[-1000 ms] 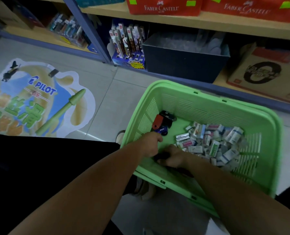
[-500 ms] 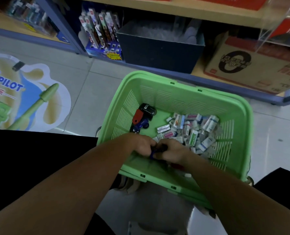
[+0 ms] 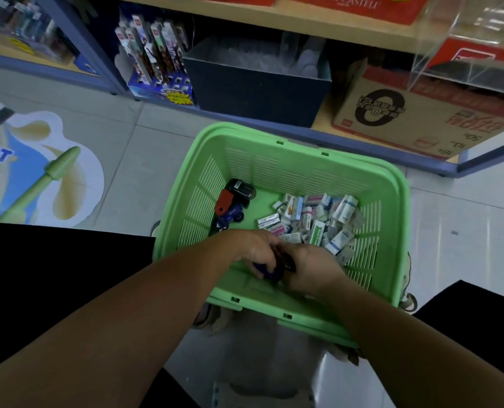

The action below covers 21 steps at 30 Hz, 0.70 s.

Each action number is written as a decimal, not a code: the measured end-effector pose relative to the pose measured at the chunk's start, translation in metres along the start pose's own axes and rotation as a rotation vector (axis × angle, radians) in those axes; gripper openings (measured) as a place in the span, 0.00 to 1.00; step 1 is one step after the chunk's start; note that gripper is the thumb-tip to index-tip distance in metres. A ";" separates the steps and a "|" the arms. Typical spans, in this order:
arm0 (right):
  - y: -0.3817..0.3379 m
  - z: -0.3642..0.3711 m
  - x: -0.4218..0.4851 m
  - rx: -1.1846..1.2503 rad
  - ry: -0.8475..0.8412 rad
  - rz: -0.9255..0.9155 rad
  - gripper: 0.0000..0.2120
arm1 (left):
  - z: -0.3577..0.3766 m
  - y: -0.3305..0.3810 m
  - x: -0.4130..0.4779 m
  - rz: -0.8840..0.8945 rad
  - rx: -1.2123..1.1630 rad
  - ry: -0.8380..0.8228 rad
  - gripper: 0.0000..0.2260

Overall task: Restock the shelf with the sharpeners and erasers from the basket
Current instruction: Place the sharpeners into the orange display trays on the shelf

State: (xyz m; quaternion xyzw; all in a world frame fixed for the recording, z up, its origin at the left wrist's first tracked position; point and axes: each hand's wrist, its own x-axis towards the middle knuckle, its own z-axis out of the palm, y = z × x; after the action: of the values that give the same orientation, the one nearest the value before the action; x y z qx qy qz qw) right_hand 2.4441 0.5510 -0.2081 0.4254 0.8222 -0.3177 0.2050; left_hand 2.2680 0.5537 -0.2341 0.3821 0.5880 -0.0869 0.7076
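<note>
A green plastic basket [image 3: 392,198] stands on the floor in front of me. Inside, a heap of several small boxed erasers [image 3: 312,222] lies at the right. Red, black and blue sharpeners [image 3: 233,201] lie at the left. Both hands are down in the near part of the basket, close together. My left hand [image 3: 253,248] curls its fingers round a dark blue sharpener [image 3: 270,270]. My right hand [image 3: 312,266] grips a black sharpener [image 3: 287,262]; most of both objects is hidden by the fingers.
A low wooden shelf [image 3: 327,125] runs behind the basket with a dark blue bin [image 3: 256,89], a cardboard box [image 3: 421,116] and a display of carded pens [image 3: 156,60]. A clear acrylic case [image 3: 474,45] is at upper right. A Pilot floor sticker [image 3: 39,172] lies at left.
The view has shifted, so the basket sits further left and lower in frame. Both hands stayed in the basket's near part and closed in on dark sharpeners between them.
</note>
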 end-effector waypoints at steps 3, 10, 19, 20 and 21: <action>0.001 -0.005 0.000 -0.123 0.023 0.059 0.18 | -0.004 -0.001 -0.005 -0.014 0.076 0.020 0.20; 0.012 -0.025 0.013 0.745 0.165 0.348 0.10 | 0.012 -0.001 -0.005 0.072 0.187 0.053 0.24; 0.021 -0.037 0.006 1.221 0.125 0.371 0.21 | 0.039 0.021 0.015 0.134 0.250 0.160 0.20; 0.021 -0.040 0.005 1.256 0.100 0.368 0.21 | 0.038 0.024 0.015 0.134 0.256 0.165 0.17; 0.021 -0.042 0.005 1.304 0.081 0.372 0.20 | 0.035 0.026 0.013 0.125 0.274 0.153 0.15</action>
State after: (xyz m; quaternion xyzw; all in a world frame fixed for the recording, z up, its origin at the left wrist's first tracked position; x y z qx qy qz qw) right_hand 2.4561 0.5928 -0.1883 0.6081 0.3825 -0.6918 -0.0730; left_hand 2.3135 0.5530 -0.2339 0.5165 0.5978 -0.0929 0.6060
